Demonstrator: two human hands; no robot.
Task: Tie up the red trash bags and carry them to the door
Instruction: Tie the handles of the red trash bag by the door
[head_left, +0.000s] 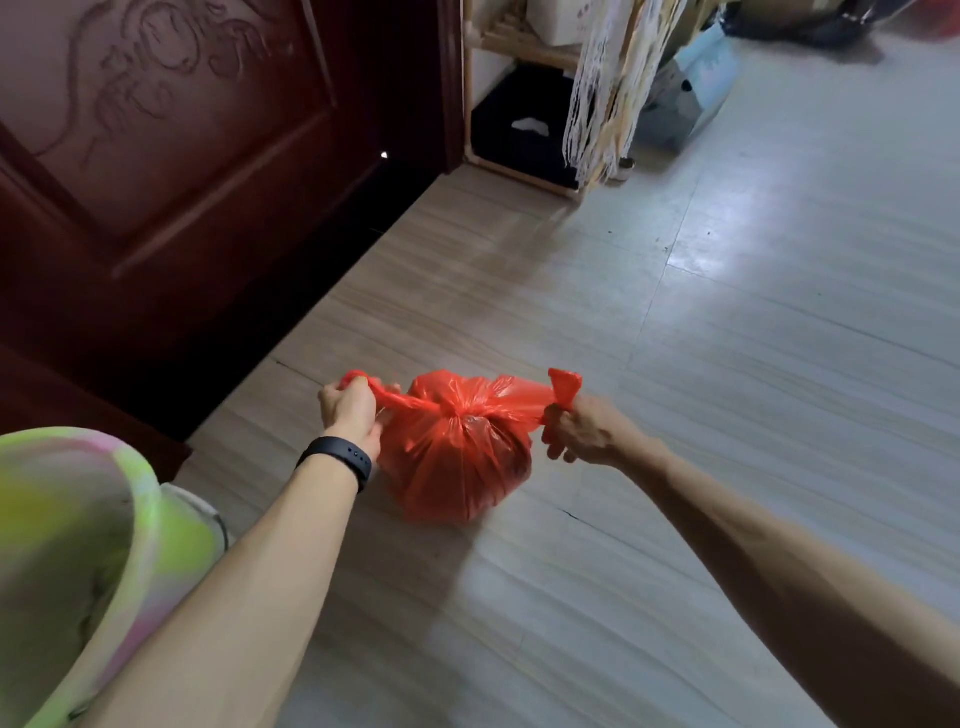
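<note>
View from my head, looking down at the floor (727, 338); clock directions are read from the bag.

The red trash bag (457, 457) sits on the pale wood-grain floor, full and rounded, its neck gathered at the top centre where the two plastic ears cross. It rests near the dark red carved door (182, 156), which fills the view from 9 to 11 o'clock; a strip of bare floor lies between bag and door.

My left hand (350, 410), at 9 o'clock, is curled in a fist round the left ear (400, 399), which runs taut from the fist to the bag's neck. A black wristband (340, 460) sits on that wrist.

My right hand (587, 434), at 3 o'clock, pinches the right ear (563, 387) between thumb and curled fingers; the free end of the plastic stands up above the fingers. Both ears are stretched outward in opposite directions, roughly level, and both hands are just beside the bag's shoulders.

At 12 o'clock, well apart from the bag, a light wooden shelf (519, 57) stands against the wall, with a dark bin (519, 130) on its lowest level and a white fringed cloth (602, 104) hanging at its right side. At 1 o'clock a pale blue box (696, 88) leans on the floor. At 8 o'clock, close to the camera, lies a green-and-pink rimmed shape (78, 545); I cannot tell what it is.
</note>
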